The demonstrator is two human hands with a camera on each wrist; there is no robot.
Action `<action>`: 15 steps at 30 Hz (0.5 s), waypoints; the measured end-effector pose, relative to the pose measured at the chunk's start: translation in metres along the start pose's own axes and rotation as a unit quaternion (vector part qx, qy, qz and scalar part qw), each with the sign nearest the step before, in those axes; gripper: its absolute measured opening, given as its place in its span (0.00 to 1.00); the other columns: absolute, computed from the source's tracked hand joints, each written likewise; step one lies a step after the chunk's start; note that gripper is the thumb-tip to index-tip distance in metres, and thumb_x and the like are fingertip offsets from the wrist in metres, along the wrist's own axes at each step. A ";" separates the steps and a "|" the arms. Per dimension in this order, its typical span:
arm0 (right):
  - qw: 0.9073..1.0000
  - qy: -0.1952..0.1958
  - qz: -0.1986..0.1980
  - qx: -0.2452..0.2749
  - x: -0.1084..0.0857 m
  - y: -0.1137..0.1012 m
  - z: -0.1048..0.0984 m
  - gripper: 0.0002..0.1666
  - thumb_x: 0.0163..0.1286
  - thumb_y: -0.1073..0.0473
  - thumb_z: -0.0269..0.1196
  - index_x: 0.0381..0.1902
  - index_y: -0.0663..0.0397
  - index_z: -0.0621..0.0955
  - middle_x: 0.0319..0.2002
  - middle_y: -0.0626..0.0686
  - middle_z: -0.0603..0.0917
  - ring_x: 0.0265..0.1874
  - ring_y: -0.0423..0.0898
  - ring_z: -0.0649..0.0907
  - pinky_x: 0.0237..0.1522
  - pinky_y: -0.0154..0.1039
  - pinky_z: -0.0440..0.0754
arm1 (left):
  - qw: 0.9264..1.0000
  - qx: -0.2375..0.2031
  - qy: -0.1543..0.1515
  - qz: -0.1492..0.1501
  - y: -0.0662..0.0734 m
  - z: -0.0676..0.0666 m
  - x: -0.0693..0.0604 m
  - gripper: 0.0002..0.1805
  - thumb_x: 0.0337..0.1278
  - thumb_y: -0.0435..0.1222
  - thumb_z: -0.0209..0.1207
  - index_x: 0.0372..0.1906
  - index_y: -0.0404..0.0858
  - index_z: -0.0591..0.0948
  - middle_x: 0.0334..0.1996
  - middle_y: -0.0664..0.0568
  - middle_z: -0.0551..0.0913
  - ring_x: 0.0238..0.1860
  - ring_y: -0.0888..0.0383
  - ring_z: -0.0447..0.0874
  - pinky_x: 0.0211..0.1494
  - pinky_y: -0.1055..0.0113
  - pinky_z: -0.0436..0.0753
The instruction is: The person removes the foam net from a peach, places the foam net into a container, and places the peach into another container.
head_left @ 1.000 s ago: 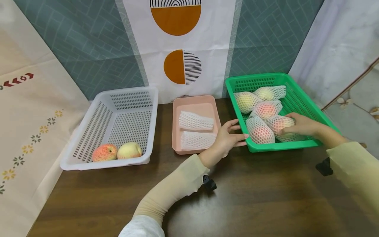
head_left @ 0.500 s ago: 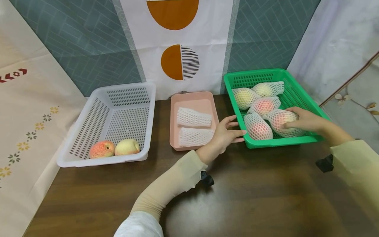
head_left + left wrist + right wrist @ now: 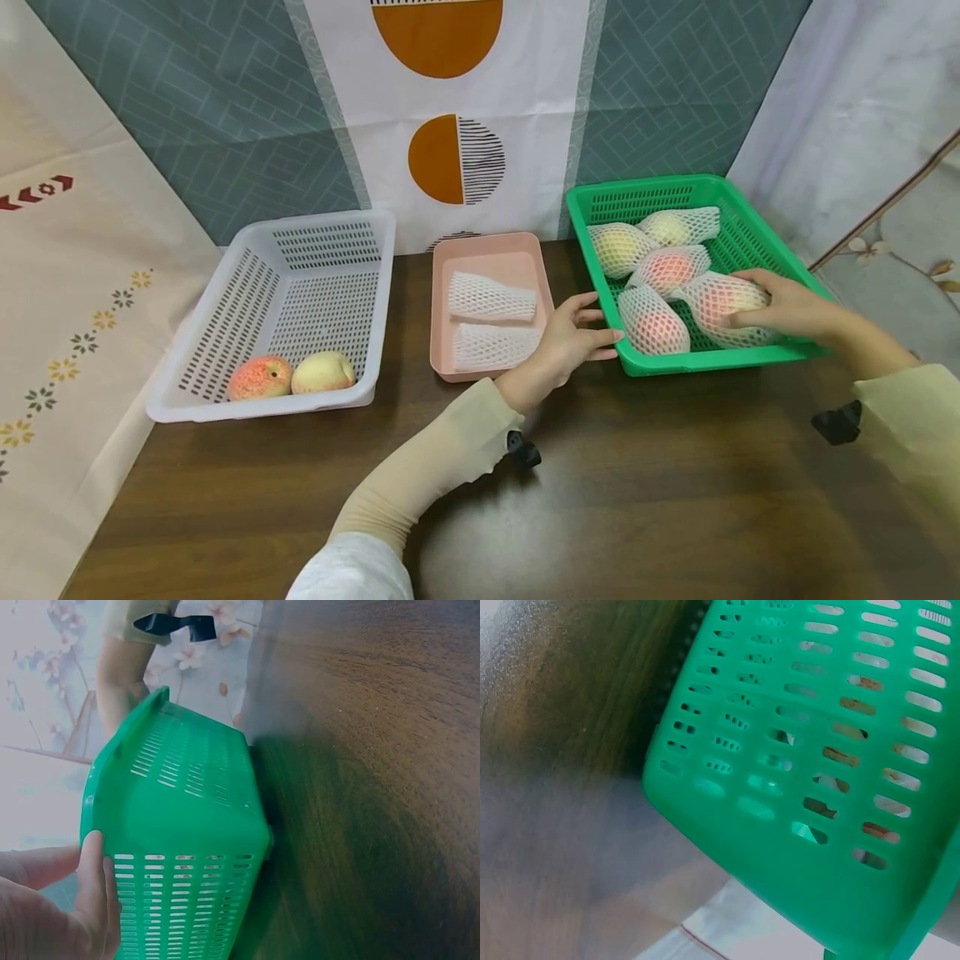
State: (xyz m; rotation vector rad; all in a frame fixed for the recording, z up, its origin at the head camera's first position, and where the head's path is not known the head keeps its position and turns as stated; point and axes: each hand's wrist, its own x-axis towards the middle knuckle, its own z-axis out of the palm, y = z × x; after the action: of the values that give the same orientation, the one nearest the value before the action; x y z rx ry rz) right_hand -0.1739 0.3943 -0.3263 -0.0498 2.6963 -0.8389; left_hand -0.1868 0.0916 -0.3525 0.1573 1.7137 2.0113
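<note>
At the right in the head view, my right hand (image 3: pixel 795 310) holds a peach in a white foam net (image 3: pixel 723 308) inside the green basket (image 3: pixel 783 243). Its thumb lies on the near side of the fruit, fingers on the far side. Several other netted peaches (image 3: pixel 670 268) lie beside it. My left hand (image 3: pixel 562 342) touches the basket's left rim with spread, fairly straight fingers. The left wrist view shows the left fingers (image 3: pixel 91 881) against the rim and outer wall. In the right wrist view the slotted basket wall (image 3: pixel 780 855) hides the right hand.
A pink tray (image 3: pixel 491 254) with two foam nets (image 3: pixel 495 346) stands in the middle. On the left, a white basket (image 3: pixel 378 292) holds a red peach (image 3: pixel 259 378) and a pale peach (image 3: pixel 322 372). Patterned cloths hang behind the wooden table (image 3: pixel 600 492).
My right hand has shifted slightly to the right with the netted peach, away from the neighbouring peaches. The left hand stays at the rim. The head view has shifted slightly.
</note>
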 end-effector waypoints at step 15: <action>0.999 0.021 -0.024 0.018 -0.007 -0.015 -0.010 0.46 0.67 0.54 0.60 0.72 0.65 0.50 0.60 0.69 0.61 0.52 0.62 0.71 0.37 0.45 0.77 | 1.000 0.025 0.001 0.002 0.003 0.000 0.003 0.39 0.51 0.20 0.62 0.69 0.36 0.62 0.54 0.40 0.72 0.45 0.42 0.84 0.40 0.61 0.87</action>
State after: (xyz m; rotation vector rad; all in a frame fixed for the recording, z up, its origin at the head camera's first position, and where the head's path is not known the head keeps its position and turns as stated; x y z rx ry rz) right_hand -0.1714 0.3883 -0.3081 -0.0890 2.7275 -0.9121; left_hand -0.1902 0.0920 -0.3502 0.1757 1.7659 1.9723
